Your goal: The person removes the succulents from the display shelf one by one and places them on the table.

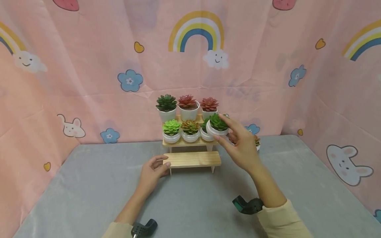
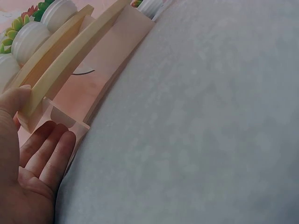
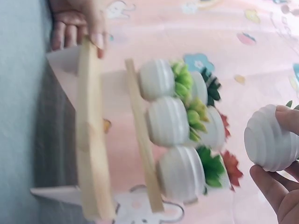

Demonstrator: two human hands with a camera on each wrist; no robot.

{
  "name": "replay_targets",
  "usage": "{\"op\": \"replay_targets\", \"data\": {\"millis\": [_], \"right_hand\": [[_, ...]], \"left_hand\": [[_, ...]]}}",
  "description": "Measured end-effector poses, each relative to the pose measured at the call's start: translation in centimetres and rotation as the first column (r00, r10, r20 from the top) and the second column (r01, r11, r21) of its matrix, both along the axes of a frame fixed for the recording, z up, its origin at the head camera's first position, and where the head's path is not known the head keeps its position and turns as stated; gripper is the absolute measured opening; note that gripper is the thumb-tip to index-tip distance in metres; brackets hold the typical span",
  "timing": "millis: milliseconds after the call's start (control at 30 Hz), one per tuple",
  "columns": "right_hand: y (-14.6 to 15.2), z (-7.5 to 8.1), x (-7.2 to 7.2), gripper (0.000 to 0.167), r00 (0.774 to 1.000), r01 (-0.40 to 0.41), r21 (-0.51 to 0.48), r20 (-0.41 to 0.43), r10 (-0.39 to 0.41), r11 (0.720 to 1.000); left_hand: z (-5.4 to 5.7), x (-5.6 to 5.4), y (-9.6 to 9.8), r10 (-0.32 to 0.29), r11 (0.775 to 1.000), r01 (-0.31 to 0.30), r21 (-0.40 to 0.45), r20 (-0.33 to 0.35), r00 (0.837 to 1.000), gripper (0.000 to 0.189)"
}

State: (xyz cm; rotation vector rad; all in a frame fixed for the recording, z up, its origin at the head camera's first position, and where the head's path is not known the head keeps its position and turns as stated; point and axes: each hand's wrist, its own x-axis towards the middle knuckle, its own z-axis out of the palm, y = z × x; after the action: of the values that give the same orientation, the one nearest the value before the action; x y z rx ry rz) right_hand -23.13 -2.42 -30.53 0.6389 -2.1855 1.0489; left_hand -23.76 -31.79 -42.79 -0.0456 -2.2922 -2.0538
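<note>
Between thumb and fingers my right hand point(image 1: 242, 145) holds a potted green succulent point(image 1: 218, 125), lifted off the surface at the right end of a tiered wooden stand point(image 1: 191, 159). In the right wrist view its ribbed white pot point(image 3: 268, 137) hangs apart from the stand. My left hand point(image 1: 153, 172) grips the left end of the bare lowest shelf, thumb on top. The left wrist view shows its other fingers point(image 2: 56, 154) below the board. On the middle shelf stand a lime succulent point(image 1: 171, 127), an orange-brown one point(image 1: 190, 127) and a green one, partly hidden by the held pot.
The top shelf carries a dark green succulent point(image 1: 166, 103) and two red ones point(image 1: 187, 102). Behind my right hand, more potted succulents point(image 1: 257, 142) stand on the grey table point(image 1: 104, 185), mostly hidden. A pink patterned cloth point(image 1: 98, 66) hangs behind and at both sides.
</note>
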Motion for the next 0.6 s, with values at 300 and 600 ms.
{"op": "replay_targets", "data": {"millis": [300,600], "right_hand": [[3.3,0.8,-0.4,0.069,0.997,0.075,-0.096,0.031,-0.072,0.993],[6.0,1.0,-0.7,0.067,0.986,0.161,-0.091,0.044,-0.158,0.983]], "left_hand": [[-0.2,-0.2,0.0,-0.012,1.0,0.012,0.026,0.0,1.0,0.034],[-0.3,-0.2,-0.1,-0.017,0.999,0.017,0.032,-0.007,1.0,0.032]]}}
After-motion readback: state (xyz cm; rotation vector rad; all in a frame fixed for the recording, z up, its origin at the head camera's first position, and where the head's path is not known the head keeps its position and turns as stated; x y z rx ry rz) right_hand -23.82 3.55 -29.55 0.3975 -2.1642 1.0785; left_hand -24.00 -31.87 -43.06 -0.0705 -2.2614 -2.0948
